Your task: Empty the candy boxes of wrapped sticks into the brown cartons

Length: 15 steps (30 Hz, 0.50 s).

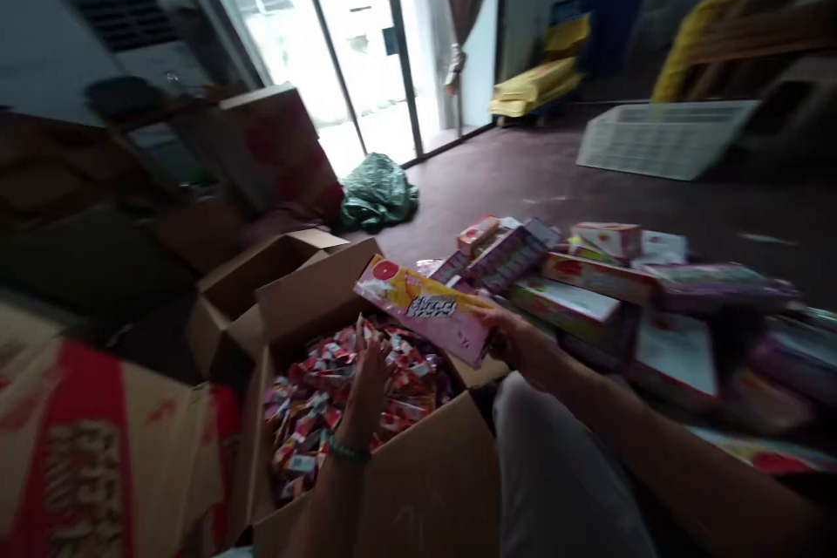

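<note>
Right hand (508, 336) grips flat pink-yellow carton (428, 307), red circle, black script. Left hand (368, 373) open, fingers spread on red-white sachets (307, 410) in cardboard box (418, 479).

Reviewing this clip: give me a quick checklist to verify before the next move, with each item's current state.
1. Right hand grips the pink carton: ok.
2. Left hand is down among the small packets: ok.
3. Left hand has closed on packets: cannot tell.
4. Open cardboard box has its flaps clear of the hands: ok.
5. Carton's end is open: cannot tell, blurred.
6. Stacked cartons sit steady on the right: ok.
</note>
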### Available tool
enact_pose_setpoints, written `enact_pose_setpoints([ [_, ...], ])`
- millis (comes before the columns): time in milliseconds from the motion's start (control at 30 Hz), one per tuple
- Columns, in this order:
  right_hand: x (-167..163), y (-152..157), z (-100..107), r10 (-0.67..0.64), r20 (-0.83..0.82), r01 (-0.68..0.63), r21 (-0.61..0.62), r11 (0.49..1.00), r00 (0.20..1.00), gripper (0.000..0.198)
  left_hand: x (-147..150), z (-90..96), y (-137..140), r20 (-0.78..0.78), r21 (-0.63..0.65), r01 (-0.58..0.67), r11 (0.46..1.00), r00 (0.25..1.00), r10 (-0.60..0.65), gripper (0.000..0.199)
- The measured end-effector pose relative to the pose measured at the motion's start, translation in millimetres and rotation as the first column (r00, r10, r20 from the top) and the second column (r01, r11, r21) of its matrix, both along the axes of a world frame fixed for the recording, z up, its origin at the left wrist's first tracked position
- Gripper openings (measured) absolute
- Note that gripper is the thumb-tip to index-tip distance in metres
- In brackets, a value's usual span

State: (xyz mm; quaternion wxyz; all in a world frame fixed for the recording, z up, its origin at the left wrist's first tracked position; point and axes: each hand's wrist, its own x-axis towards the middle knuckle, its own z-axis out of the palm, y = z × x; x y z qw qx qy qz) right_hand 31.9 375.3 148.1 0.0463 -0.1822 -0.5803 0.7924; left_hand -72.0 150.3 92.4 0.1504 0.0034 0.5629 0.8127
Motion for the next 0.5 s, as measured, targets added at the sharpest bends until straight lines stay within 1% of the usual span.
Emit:
enact_pose_setpoints([
  [33, -12, -22, -4, 0.115, -0.026, -0.116, -0.046, 0.992, 0.993, 0.055, -2, 8.0, -5, 0.004, 0.067, -0.015, 0.998, 1.000, 0.015, 0.074],
  [100, -27, -64, -18, 0.307, -0.079, -0.315, -0.131, 0.940, 0.948, 0.056, -5, 15.2, -22, 0.021, 0.168, -0.066, 0.984, 0.998, 0.064, 0.064],
  [133, -32, -81, -27, 0.366, -0.096, -0.378, -0.172, 0.910, 0.926, 0.058, -7, 14.8, -33, 0.030, 0.203, -0.092, 0.975, 0.996, 0.088, 0.059],
  [200, -36, -106, -43, 0.430, -0.087, -0.438, -0.231, 0.869, 0.899, 0.062, -11, 8.5, -55, 0.053, 0.228, -0.134, 0.964, 0.991, 0.125, 0.052],
  [233, -37, -112, -50, 0.463, -0.065, -0.465, -0.232, 0.854, 0.884, 0.063, -13, 3.8, -64, 0.065, 0.228, -0.153, 0.962, 0.988, 0.141, 0.049],
  [267, -39, -116, -56, 0.508, -0.035, -0.504, -0.200, 0.840, 0.861, 0.064, -15, -1.1, -72, 0.084, 0.222, -0.171, 0.960, 0.984, 0.156, 0.048],
  [300, -41, -117, -60, 0.565, 0.003, -0.560, -0.125, 0.819, 0.825, 0.066, -17, -5.8, -78, 0.103, 0.215, -0.187, 0.959, 0.980, 0.168, 0.047],
  [333, -44, -116, -63, 0.620, 0.051, -0.620, -0.009, 0.785, 0.783, 0.069, -18, -10.0, -83, 0.112, 0.206, -0.197, 0.958, 0.978, 0.177, 0.048],
  [367, -48, -115, -64, 0.653, 0.104, -0.661, 0.142, 0.737, 0.750, 0.073, -20, -13.3, -86, 0.102, 0.194, -0.202, 0.960, 0.977, 0.185, 0.050],
  [400, -52, -114, -64, 0.653, 0.143, -0.659, 0.317, 0.682, 0.744, 0.076, -20, -15.7, -87, 0.078, 0.179, -0.199, 0.963, 0.979, 0.188, 0.053],
  [433, -56, -114, -63, 0.620, 0.148, -0.598, 0.503, 0.624, 0.771, 0.078, -20, -17.4, -88, 0.047, 0.158, -0.189, 0.969, 0.982, 0.184, 0.058],
  [467, -60, -114, -61, 0.574, 0.107, -0.482, 0.677, 0.556, 0.812, 0.079, -19, -18.3, -88, 0.005, 0.132, -0.175, 0.976, 0.984, 0.176, 0.063],
  [500, -64, -116, -58, 0.542, 0.028, -0.333, 0.815, 0.474, 0.840, 0.077, -18, -18.8, -89, -0.038, 0.099, -0.156, 0.983, 0.986, 0.161, 0.070],
])
